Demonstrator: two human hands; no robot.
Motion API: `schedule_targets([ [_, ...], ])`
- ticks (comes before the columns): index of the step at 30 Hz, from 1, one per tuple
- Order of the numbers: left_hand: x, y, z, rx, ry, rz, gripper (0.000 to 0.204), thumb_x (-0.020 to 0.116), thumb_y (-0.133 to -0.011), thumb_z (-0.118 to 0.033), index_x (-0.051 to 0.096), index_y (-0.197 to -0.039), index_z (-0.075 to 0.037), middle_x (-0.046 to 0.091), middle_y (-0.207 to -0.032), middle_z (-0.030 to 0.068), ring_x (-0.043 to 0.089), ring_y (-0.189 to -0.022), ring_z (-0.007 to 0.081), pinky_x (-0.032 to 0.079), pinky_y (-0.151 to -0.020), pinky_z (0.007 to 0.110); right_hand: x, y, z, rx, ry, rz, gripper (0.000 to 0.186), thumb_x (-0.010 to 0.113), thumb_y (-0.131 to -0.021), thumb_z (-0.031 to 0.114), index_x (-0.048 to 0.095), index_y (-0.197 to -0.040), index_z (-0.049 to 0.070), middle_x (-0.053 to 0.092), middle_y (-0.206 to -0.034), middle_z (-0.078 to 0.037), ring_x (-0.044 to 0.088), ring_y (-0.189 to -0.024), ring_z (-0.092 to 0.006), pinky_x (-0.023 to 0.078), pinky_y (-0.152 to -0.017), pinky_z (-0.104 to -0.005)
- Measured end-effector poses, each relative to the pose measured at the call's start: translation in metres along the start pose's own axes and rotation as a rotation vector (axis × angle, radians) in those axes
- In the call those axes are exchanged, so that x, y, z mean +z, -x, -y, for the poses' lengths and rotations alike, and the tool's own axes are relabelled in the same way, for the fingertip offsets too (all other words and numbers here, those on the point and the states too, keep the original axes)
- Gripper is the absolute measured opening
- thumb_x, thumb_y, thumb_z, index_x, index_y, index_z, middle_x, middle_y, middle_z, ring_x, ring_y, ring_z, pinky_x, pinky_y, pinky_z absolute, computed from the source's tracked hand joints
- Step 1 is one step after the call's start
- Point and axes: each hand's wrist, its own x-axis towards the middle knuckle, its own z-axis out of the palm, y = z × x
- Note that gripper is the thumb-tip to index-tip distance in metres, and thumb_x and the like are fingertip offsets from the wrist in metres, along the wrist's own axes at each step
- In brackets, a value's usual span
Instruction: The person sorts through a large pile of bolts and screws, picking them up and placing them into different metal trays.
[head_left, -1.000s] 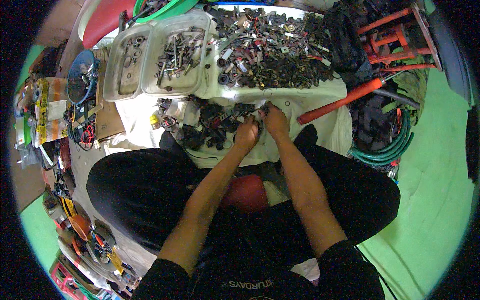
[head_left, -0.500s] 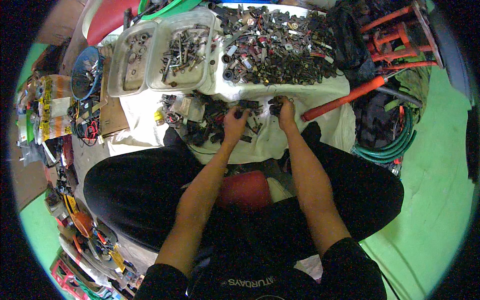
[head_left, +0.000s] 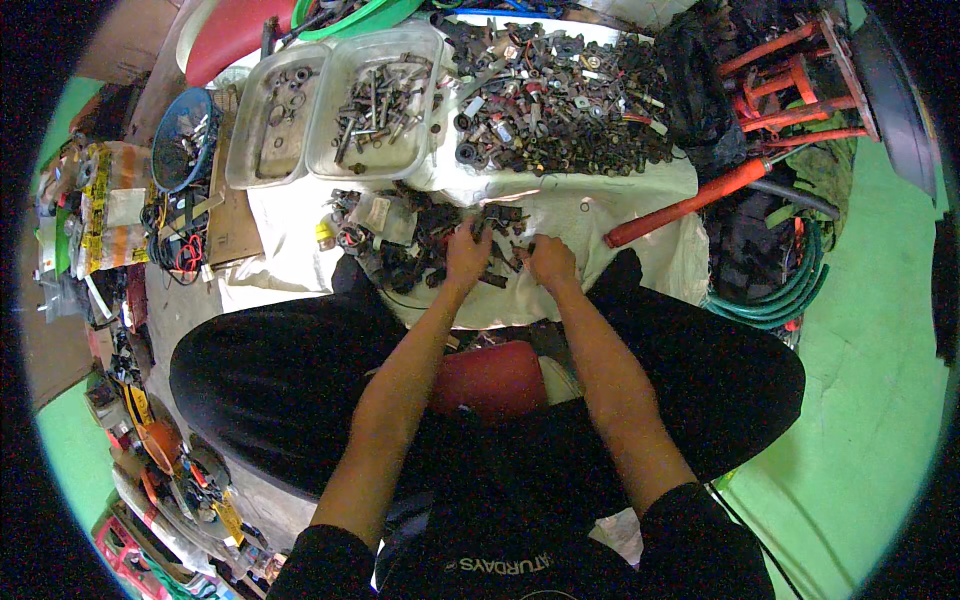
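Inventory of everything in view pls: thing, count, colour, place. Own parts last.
Near pile of small parts: uncountable, mostly dark, before the person
Far pile of small parts: uncountable, mixed dark, beyond it
White cloth: at least one, under near pile
Clear tubs: two, far left of hands
Bolts: many, grey-brown, right tub
Basket: one, blue, left
Cardboard: one, brown, beside basket
Round rim: one, green, top
Tube: one, orange-red, right
Metal frame: one, orange-red, upper right
Hose: one coil, green, right
Clutter: uncountable, mixed, lower left
Left hand: one, bare, over near pile
Right hand: one, bare, near pile's right end
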Motion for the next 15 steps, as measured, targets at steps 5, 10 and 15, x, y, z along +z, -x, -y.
schedule_targets([
  [5, 0.018, 0.036, -0.021, 0.079, -0.353, 0.376, 0.032, 0.061, -0.077, -0.024, 0.057, -0.105, -0.008, 0.054, -0.104, 0.0197, 0.061, -0.081, 0.0388, 0.05, -0.067, 0.047, 0.0, 0.005, 0.003, 0.148, 0.048, 0.014, 0.045, 0.065, -0.075, 0.045, 0.063, -0.092, 0.003, 0.063, -0.095, -0.019, 0.062, -0.088, -0.0345, 0.05, -0.076, -0.0427],
  [10, 0.022, 0.046, -0.019, 0.081, -0.407, 0.311, 0.04, 0.064, -0.074, -0.033, 0.056, -0.105, -0.01, 0.052, -0.117, 0.0202, 0.062, -0.076, 0.0393, 0.052, -0.064, 0.047, -0.012, 0.01, 0.02, 0.203, 0.025, 0.064, 0.039, 0.063, -0.076, 0.038, 0.062, -0.093, 0.003, 0.063, -0.098, -0.017, 0.062, -0.09, -0.034, 0.05, -0.077, -0.0421],
  [15, 0.022, 0.046, -0.007, 0.078, -0.398, 0.344, 0.041, 0.066, -0.072, -0.032, 0.058, -0.105, -0.01, 0.052, -0.116, 0.023, 0.062, -0.082, 0.0384, 0.051, -0.068, 0.047, 0.009, 0.002, 0.016, 0.136, 0.068, 0.031, 0.028, 0.056, -0.078, 0.026, 0.061, -0.096, 0.006, 0.064, -0.097, -0.014, 0.064, -0.086, -0.0317, 0.051, -0.074, -0.0429],
])
